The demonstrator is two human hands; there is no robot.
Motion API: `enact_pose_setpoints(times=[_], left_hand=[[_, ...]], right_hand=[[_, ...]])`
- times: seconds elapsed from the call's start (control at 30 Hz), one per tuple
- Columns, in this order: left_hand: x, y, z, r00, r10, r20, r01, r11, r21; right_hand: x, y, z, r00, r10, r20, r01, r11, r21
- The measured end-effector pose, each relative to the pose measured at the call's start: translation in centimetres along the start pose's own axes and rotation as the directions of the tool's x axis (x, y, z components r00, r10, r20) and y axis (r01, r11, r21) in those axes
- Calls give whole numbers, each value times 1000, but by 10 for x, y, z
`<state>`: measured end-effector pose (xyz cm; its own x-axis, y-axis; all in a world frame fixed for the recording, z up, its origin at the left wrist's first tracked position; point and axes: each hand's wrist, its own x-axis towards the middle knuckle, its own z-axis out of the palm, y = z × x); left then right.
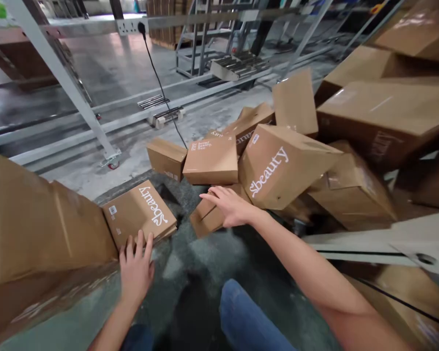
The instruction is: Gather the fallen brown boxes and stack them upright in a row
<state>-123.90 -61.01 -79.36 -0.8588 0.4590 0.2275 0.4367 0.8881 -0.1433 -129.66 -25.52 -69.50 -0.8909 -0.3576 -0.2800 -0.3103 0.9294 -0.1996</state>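
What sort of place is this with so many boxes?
It's probably a warehouse or packing area: there are piled brown rectangular cardboard boxes, a long white metal frame, and a broad, shiny grey floor.

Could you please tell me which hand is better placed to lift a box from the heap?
Probably the right hand: it is over a small box at the edge of the heap, while the left hand is at the flat box beside the large carton, away from the heap.

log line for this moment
left hand: at flat box, near edge | right hand: by small box, contact unclear | beyond: box pile
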Motion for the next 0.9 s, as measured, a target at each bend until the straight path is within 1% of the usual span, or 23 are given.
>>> enact_pose_setpoints(times=[0.03,0.1,0.17,0.2,0.27,0.3,0.33,0.4,0.43,0.5,0.53,0.57,0.6,0.63,0.67,0.7,0.73,0.77,0.8,0.83,0.87,0.9], left_hand=[[2,5,-4,1000,0,-23,-2,997,-74],[12,21,-18,998,38,-49,-50,962,-267],[28,43,-37,991,126,-33,-127,878,-462],[38,55,-47,989,144,-34,-140,832,-537],[57,76,-63,986,158,-61,-160,755,-636],[65,84,-68,986,149,-77,-162,720,-675],[71,90,-72,987,135,-82,-153,690,-708],[77,94,-76,994,96,-49,-99,637,-764],[77,93,-76,997,74,-10,-54,617,-785],[74,85,-76,996,-6,94,81,562,-823],[71,79,-76,987,-62,146,158,501,-851],[69,71,-78,973,-118,200,231,404,-885],[68,63,-80,951,-172,256,296,274,-915],[68,54,-84,924,-213,317,347,117,-931],[70,46,-88,894,-250,372,372,-49,-927],[73,37,-93,861,-279,425,381,-200,-903],[78,30,-98,825,-312,472,373,-329,-868],[84,23,-102,787,-343,513,351,-434,-829],[90,16,-107,758,-367,539,319,-513,-797],[95,10,-110,743,-380,550,285,-564,-775],[100,4,-113,740,-393,545,265,-574,-775],[103,-1,-115,742,-411,530,263,-549,-793]], right_hand=[[-5,1,-5,999,-26,-46,27,999,24],[-20,-2,-19,991,-54,-125,65,994,85],[-38,-10,-36,977,-86,-197,115,983,142],[-46,-16,-45,967,-121,-224,159,974,160],[-57,-29,-58,946,-221,-237,268,945,187],[-59,-35,-61,937,-261,-230,309,929,205],[-60,-39,-61,931,-289,-225,338,913,227],[-57,-43,-56,923,-301,-238,362,889,281],[-54,-43,-51,922,-294,-253,366,876,314],[-50,-38,-42,922,-262,-286,361,848,387],[-50,-34,-39,926,-221,-307,339,846,412],[-50,-30,-38,928,-160,-337,301,855,423],[-51,-24,-37,922,-80,-378,249,871,424],[-53,-18,-36,904,15,-427,187,884,428],[-55,-13,-34,875,114,-471,129,882,452],[-56,-9,-31,850,201,-487,93,852,515],[-56,-7,-26,847,262,-462,94,782,616],[-54,-8,-20,872,288,-397,117,665,738],[-50,-11,-13,914,269,-305,133,509,850],[-45,-18,-5,950,225,-216,132,337,932],[-37,-26,3,971,188,-149,116,176,978],[-28,-36,9,979,179,-103,97,40,994]])
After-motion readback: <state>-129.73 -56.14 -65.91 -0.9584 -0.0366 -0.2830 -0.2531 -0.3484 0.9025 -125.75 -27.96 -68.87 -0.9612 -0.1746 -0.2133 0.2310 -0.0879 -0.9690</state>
